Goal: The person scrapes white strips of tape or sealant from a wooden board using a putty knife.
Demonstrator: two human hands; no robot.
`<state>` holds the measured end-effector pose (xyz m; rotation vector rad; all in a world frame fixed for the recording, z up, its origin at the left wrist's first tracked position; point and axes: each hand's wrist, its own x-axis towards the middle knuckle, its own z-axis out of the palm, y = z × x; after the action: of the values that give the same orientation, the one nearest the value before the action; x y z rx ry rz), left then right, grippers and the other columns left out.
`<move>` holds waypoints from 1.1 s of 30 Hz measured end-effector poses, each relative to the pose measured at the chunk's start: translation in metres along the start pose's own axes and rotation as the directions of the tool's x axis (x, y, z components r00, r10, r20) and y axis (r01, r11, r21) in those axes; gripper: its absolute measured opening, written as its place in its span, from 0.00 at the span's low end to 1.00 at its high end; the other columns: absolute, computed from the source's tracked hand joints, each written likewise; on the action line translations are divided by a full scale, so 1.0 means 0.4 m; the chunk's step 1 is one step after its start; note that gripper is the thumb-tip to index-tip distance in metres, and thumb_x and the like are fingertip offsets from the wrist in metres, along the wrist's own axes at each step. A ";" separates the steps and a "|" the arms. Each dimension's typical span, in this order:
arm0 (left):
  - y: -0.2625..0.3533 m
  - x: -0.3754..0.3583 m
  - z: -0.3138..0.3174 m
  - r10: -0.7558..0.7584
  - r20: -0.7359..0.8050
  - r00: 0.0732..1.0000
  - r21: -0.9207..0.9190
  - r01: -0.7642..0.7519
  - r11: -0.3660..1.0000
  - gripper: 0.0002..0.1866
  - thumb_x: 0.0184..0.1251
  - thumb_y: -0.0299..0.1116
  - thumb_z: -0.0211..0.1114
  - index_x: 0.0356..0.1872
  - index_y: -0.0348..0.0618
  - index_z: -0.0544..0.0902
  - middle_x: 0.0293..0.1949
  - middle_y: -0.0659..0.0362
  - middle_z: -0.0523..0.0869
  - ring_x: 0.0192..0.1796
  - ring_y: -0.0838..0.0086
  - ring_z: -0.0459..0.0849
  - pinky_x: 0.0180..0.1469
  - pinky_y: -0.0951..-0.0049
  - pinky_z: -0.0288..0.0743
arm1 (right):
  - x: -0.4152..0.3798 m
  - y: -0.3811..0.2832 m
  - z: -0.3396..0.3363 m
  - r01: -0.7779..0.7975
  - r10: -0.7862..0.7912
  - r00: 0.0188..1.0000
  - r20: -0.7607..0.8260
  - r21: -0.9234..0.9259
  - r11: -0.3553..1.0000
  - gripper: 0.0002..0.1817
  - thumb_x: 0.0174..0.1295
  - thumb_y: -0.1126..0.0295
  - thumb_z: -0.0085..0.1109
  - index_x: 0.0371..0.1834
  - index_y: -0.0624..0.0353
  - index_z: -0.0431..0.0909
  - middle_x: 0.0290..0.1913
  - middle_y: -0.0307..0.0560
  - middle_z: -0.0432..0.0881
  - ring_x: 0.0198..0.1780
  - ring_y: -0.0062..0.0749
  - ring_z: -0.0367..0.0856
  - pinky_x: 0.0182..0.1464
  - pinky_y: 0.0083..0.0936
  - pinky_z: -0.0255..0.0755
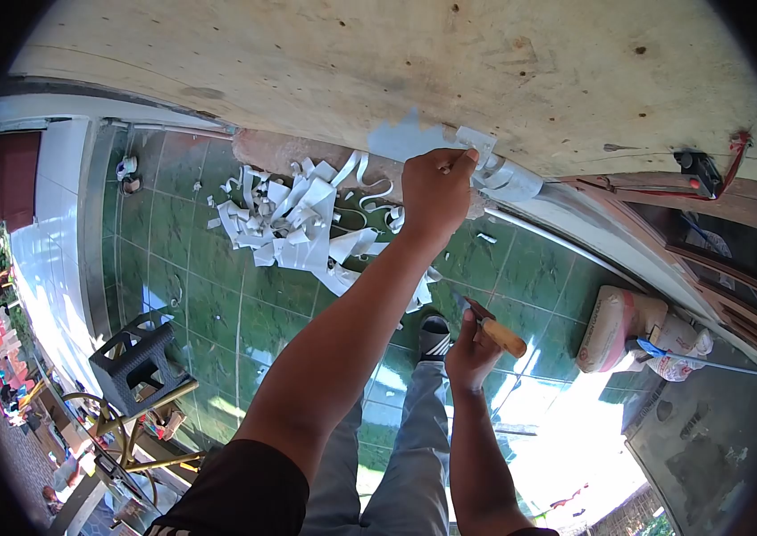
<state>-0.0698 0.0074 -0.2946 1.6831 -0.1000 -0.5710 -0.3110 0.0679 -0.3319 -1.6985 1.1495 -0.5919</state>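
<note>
My left hand (439,192) is raised to the wall surface with its fingers closed on a whitish strip (476,141), which hangs beside a pale blue patch (405,136) on the tan, speckled surface (521,67). Lower down and to the right, my right hand (472,357) is wrapped round a scraper (499,335) with a wooden handle, its blade pointing up and left. A curled, pale piece (512,181) lies just right of my left hand.
Peeled white strips (289,219) are heaped on the green tiled floor (280,295). A dark plastic stool (137,362) stands at the left, near a brass-coloured frame (128,442). Filled sacks (619,330) and a blue-handled pole (709,359) are at the right. A small black box (698,172) hangs by red wires.
</note>
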 end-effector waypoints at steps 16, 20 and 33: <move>-0.092 -0.043 -0.044 -0.060 0.062 0.996 0.049 0.057 0.997 0.22 0.73 0.43 0.74 0.50 0.29 0.90 0.41 0.52 0.93 0.44 0.75 0.85 0.52 0.69 0.76 | -0.026 0.036 -0.018 -0.040 0.041 0.999 0.029 -0.058 0.998 0.10 0.77 0.73 0.59 0.52 0.66 0.87 0.47 0.54 0.91 0.48 0.42 0.91 0.53 0.32 0.82; -0.094 -0.023 -0.039 0.200 -0.201 0.959 0.163 -0.169 0.972 0.24 0.69 0.45 0.75 0.54 0.33 0.88 0.49 0.48 0.90 0.56 0.64 0.84 0.56 0.63 0.76 | -0.033 0.027 -0.021 -0.073 0.077 0.996 0.052 -0.074 0.995 0.10 0.77 0.73 0.59 0.52 0.66 0.87 0.48 0.54 0.91 0.49 0.42 0.91 0.54 0.33 0.82; -0.037 0.139 -0.059 0.025 0.226 0.974 0.169 -0.064 0.984 0.24 0.74 0.50 0.70 0.34 0.32 0.85 0.29 0.49 0.86 0.33 0.65 0.79 0.43 0.63 0.74 | -0.068 0.069 -0.024 -0.109 0.108 0.993 0.046 0.005 0.994 0.10 0.75 0.75 0.60 0.53 0.65 0.87 0.47 0.53 0.91 0.48 0.39 0.91 0.55 0.31 0.81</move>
<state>-0.0150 0.0107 -0.3239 1.7767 -0.3589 -0.7335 -0.3421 0.0855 -0.3498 -1.6239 1.1971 -0.4866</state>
